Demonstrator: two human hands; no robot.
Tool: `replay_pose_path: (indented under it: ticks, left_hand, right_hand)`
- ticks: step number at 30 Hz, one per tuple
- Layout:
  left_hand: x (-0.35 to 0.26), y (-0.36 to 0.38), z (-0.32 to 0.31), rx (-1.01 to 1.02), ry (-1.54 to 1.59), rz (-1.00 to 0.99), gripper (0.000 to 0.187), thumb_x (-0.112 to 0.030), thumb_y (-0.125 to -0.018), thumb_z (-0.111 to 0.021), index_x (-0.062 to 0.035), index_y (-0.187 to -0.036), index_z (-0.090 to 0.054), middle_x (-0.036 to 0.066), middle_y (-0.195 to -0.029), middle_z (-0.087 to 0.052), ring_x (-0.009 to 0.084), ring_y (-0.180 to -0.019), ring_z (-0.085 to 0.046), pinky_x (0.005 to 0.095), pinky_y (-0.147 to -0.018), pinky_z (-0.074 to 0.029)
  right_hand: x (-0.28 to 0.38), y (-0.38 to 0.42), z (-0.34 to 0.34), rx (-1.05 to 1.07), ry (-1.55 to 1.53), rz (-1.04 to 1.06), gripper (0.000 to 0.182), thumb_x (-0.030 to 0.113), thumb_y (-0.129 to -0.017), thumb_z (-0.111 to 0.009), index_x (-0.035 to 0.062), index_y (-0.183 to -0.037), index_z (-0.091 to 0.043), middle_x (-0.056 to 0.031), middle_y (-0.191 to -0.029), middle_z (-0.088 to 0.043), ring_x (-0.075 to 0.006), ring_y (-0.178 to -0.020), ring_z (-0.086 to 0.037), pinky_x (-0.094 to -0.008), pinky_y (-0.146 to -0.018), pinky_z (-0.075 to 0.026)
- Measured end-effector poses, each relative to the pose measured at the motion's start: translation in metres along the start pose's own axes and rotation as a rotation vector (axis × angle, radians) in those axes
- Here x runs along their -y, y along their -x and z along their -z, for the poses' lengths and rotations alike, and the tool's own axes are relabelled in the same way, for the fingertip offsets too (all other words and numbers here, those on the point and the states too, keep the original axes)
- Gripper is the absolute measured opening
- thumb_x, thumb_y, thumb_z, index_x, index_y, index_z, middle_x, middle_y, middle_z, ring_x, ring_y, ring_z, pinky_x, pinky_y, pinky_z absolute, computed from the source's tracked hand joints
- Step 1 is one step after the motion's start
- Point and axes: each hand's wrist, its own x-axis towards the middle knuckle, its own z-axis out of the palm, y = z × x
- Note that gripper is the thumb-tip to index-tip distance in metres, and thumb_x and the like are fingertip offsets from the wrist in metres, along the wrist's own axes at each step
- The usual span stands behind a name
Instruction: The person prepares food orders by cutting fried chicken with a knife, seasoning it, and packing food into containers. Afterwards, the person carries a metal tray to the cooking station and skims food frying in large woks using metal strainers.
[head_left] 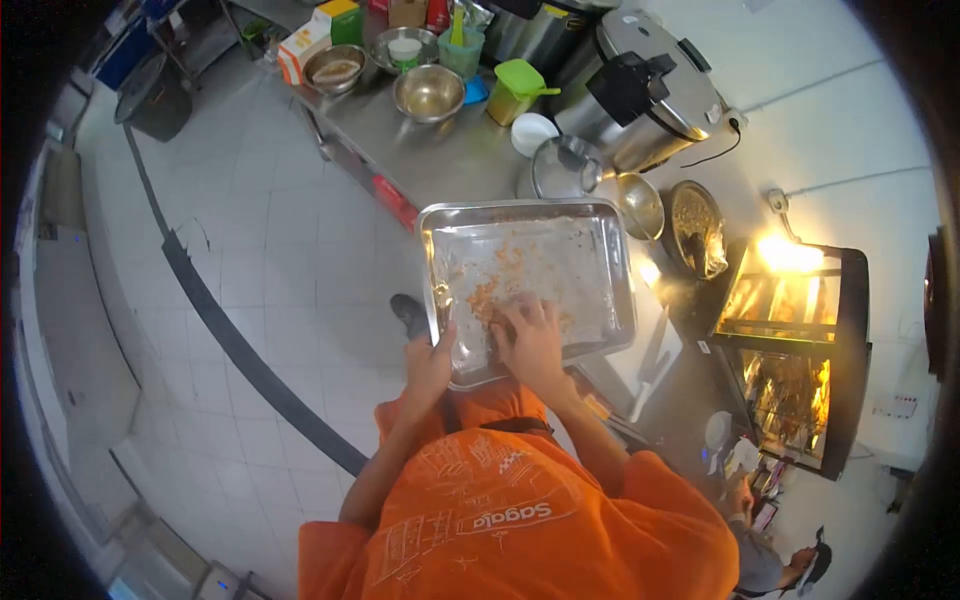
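A shallow rectangular metal tray [610,270] is held in front of my body, with orange-brown food bits [490,295] scattered over its bottom. My left hand [428,368] grips the tray's near left edge, thumb over the rim. Inside the tray, my right hand [530,345] has its fingers curled down onto the food bits. The fingertips are partly hidden, so how much they hold does not show.
Along the steel counter [400,140] stand metal bowls [430,93], a green-lidded container [515,90] and a large cooker [640,90]. At right, a knife [655,370] lies on a white board near a lit glass display case [785,350]. Another person [790,565] is at lower right.
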Motion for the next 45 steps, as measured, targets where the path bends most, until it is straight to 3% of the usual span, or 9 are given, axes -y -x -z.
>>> replay_pose_path:
  ticks: [12,16,21,28,32,35,40,43,45]
  left_hand:
    - [-0.086,-0.129,0.136,-0.005,-0.039,-0.030,0.040,-0.033,-0.099,-0.064,0.0057,-0.087,-0.069,0.004,-0.070,-0.064,0.0094,-0.065,-0.053,0.0319,-0.056,-0.044]
    - [-0.126,-0.154,0.172,-0.085,0.115,0.059,0.040,-0.032,-0.099,-0.064,0.0063,-0.092,-0.068,0.003,-0.071,-0.064,0.0085,-0.064,-0.053,0.0303,-0.055,-0.043]
    - [-0.083,-0.194,0.263,-0.233,0.119,0.105,0.036,-0.030,-0.100,-0.062,0.0050,-0.095,-0.069,0.003,-0.080,-0.066,0.0089,-0.074,-0.057,0.0289,-0.062,-0.046]
    - [-0.084,-0.238,0.402,-0.700,0.154,0.184,0.038,-0.033,-0.098,-0.064,0.0041,-0.094,-0.065,0.004,-0.080,-0.063,0.0116,-0.070,-0.054,0.0302,-0.061,-0.043]
    - [-0.090,-0.287,0.496,-0.830,0.357,0.150,0.038,-0.035,-0.098,-0.064,0.0023,-0.092,-0.063,0.002,-0.079,-0.060,0.0130,-0.070,-0.053,0.0315,-0.061,-0.043]
    - [-0.089,-0.343,0.592,-0.871,0.420,0.123,0.037,-0.035,-0.099,-0.063,0.0010,-0.091,-0.063,0.001,-0.078,-0.058,0.0126,-0.070,-0.053,0.0313,-0.062,-0.043]
    - [-0.100,-0.421,0.735,-0.901,0.557,0.132,0.050,-0.033,-0.094,-0.071,0.0096,-0.117,-0.059,0.017,-0.105,-0.065,0.0228,-0.087,-0.065,0.0352,-0.070,-0.052]
    - [-0.117,-0.478,0.817,-0.790,0.204,0.252,0.045,-0.034,-0.095,-0.069,0.0091,-0.107,-0.063,0.013,-0.093,-0.065,0.0205,-0.077,-0.063,0.0340,-0.063,-0.050]
    - [-0.126,-0.528,0.870,-0.834,0.249,0.268,0.044,-0.037,-0.096,-0.067,0.0072,-0.091,-0.067,0.007,-0.075,-0.062,0.0148,-0.066,-0.058,0.0330,-0.055,-0.045]
  right_hand:
    - [0.031,-0.168,-0.042,-0.100,-0.295,-0.334,0.025,0.002,-0.082,-0.068,0.0026,-0.107,-0.066,-0.0182,-0.106,-0.064,-0.0356,-0.088,-0.066,-0.0429,-0.081,-0.053]
    - [0.045,-0.220,-0.067,0.038,-0.009,-0.023,0.025,0.001,-0.083,-0.069,0.0028,-0.108,-0.065,-0.0177,-0.108,-0.062,-0.0358,-0.086,-0.065,-0.0422,-0.077,-0.054]
    - [0.125,-0.304,-0.130,0.067,-0.317,-0.045,0.014,0.001,-0.087,-0.068,0.0012,-0.100,-0.069,-0.0157,-0.098,-0.069,-0.0275,-0.087,-0.067,-0.0359,-0.078,-0.055]
    - [0.264,-0.430,-0.282,0.876,-1.402,-0.658,0.029,0.011,-0.096,-0.063,0.0049,-0.125,-0.062,-0.0058,-0.113,-0.067,-0.0163,-0.094,-0.067,-0.0323,-0.082,-0.055]
    - [0.387,-0.497,-0.386,0.924,-0.874,0.109,0.024,0.013,-0.095,-0.064,0.0028,-0.118,-0.066,-0.0087,-0.104,-0.071,-0.0174,-0.093,-0.069,-0.0328,-0.080,-0.055]
    - [0.480,-0.556,-0.446,0.978,-0.723,0.207,0.023,0.016,-0.095,-0.065,0.0020,-0.112,-0.068,-0.0130,-0.099,-0.073,-0.0185,-0.093,-0.069,-0.0333,-0.080,-0.055]
    - [0.579,-0.640,-0.528,0.914,-0.640,0.156,0.021,0.017,-0.095,-0.064,0.0019,-0.109,-0.069,-0.0150,-0.098,-0.073,-0.0207,-0.086,-0.070,-0.0341,-0.079,-0.054]
    - [0.612,-0.688,-0.587,0.833,-0.733,0.216,0.020,0.018,-0.097,-0.063,0.0011,-0.107,-0.069,-0.0126,-0.094,-0.072,-0.0144,-0.082,-0.069,-0.0323,-0.075,-0.055]
    - [0.617,-0.720,-0.642,1.017,-0.708,-0.160,0.024,0.020,-0.099,-0.061,0.0010,-0.110,-0.069,-0.0056,-0.087,-0.070,-0.0117,-0.071,-0.064,-0.0280,-0.063,-0.051]
